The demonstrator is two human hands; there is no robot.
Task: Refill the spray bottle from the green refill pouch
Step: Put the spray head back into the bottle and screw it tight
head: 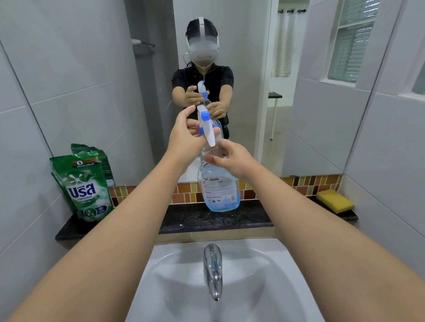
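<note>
Black ledge [191, 220]: spray bottle [220, 186] standing centre frame, green refill pouch [85, 187] occupying the left end, yellow sponge [335, 201] lying far right. Bare ledge stretches lying between them. Faucet [213, 268] jutting up at lower centre.

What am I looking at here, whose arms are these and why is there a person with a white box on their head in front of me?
This is one picture from a camera worn on a person's head, looking forward and down. The two bare arms are that person's own. The figure ahead is their reflection in the mirror, and the white box is the headset that carries the camera.

The left hand grips the white and blue spray head. The right hand holds the neck of the clear spray bottle, which stands on the dark ledge with a little blue liquid at the bottom.

Also on the ledge: a green refill pouch on the left, untouched, and a yellow sponge on the right. Below are a white sink and a chrome tap.
</note>
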